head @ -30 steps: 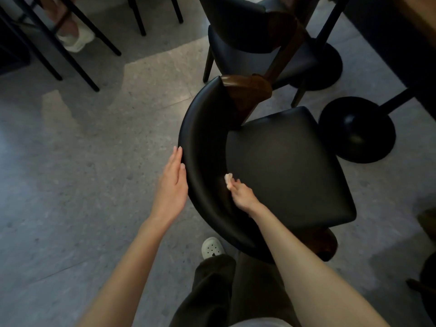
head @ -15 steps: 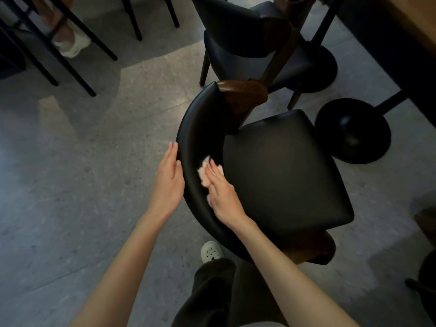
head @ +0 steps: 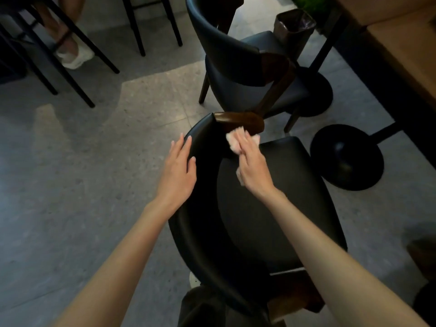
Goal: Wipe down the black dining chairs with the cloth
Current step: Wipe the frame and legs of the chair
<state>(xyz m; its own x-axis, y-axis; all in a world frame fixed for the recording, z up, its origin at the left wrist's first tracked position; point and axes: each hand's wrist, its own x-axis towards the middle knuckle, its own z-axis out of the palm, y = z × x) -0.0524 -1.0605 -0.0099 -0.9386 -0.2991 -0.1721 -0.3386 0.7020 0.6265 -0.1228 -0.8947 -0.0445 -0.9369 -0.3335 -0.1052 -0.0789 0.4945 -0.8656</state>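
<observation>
Floor [head: 94,185]: grey speckled tile, dim, with a lighter patch at centre. Standing on it: near black chair [head: 271,208], with a second black chair [head: 236,67] just beyond. To the right are two round black pedestal bases [head: 346,159]. Thin black furniture legs [head: 77,86] stand upper left, a white shoe [head: 75,56] among them. A dark bin [head: 295,27], possibly lined, stands at top.

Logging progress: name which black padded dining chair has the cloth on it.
The nearer black padded chair: the right hand presses the pale cloth on its backrest; the farther chair is untouched.
</observation>
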